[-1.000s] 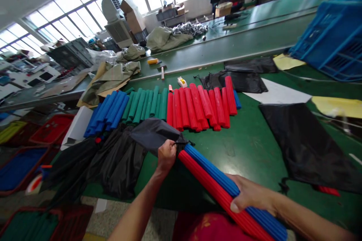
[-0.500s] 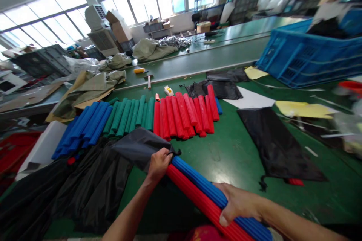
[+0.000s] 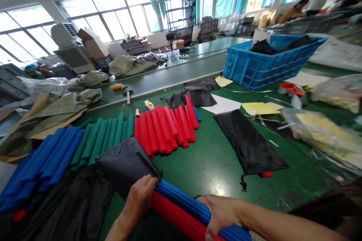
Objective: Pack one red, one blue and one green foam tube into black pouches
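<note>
My left hand (image 3: 142, 194) is closed on the mouth of a black drawstring bag (image 3: 127, 163), at the upper ends of a red ribbed rod (image 3: 178, 216) and a blue ribbed rod (image 3: 185, 201). Those ends reach the bag's opening; how far they go inside is hidden. Wrapped over both rods near their lower part is my right hand (image 3: 219, 212). Beyond the bag lie rows of red rods (image 3: 164, 128), green rods (image 3: 102, 139) and blue rods (image 3: 48, 156). Black bags (image 3: 70, 205) are heaped at the lower left.
A filled black bag (image 3: 247, 141) lies on the green table (image 3: 203, 165) to the right, near yellow sheets (image 3: 261, 108). Farther back stands a blue crate (image 3: 263, 64). Clear plastic bags (image 3: 325, 128) are at the right. People are in the far right background.
The camera view has turned right, so the rods and bags appear farther left. Both hands keep their hold, and the bag's end looks more puffed out.
</note>
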`<action>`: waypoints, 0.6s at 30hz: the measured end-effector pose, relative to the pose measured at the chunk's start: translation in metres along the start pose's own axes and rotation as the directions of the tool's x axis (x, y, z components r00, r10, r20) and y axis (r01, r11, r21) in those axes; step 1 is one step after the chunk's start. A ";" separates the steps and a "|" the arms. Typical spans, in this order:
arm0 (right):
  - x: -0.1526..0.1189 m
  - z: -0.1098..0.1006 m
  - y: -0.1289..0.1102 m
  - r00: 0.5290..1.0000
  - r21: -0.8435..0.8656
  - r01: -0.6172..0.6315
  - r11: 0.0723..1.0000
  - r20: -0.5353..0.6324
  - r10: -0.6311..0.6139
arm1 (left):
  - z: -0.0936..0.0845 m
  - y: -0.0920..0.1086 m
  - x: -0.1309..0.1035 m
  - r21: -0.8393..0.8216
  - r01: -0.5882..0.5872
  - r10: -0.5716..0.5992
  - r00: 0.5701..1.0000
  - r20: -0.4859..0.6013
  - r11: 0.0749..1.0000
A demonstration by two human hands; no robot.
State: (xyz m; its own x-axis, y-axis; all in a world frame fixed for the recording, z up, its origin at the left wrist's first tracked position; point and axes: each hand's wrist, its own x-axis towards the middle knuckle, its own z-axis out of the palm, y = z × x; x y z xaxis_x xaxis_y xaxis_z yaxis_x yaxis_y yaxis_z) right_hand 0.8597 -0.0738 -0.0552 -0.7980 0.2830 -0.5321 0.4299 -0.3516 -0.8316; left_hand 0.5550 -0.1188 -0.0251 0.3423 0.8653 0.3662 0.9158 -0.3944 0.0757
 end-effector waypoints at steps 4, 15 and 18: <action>-0.003 -0.003 0.005 0.998 0.223 0.002 0.975 0.059 -0.016 | -0.008 0.002 -0.024 0.053 0.010 -0.001 0.985 -0.175 0.999; -0.008 0.004 -0.013 0.987 0.213 0.049 0.976 0.138 -0.079 | 0.001 0.018 0.028 -0.098 0.316 -0.293 0.936 0.196 0.944; -0.009 0.004 -0.012 0.988 0.164 0.072 0.984 0.122 -0.092 | 0.002 0.015 0.029 -0.073 0.379 -0.347 0.897 0.275 0.922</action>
State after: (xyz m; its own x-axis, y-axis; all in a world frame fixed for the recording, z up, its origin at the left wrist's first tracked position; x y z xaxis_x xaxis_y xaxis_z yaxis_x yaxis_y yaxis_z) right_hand 0.8596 -0.0759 -0.0397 -0.8800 0.2030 -0.4295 0.2962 -0.4722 -0.8302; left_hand 0.5792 -0.0986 -0.0150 0.0468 0.9978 0.0469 0.9594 -0.0580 0.2761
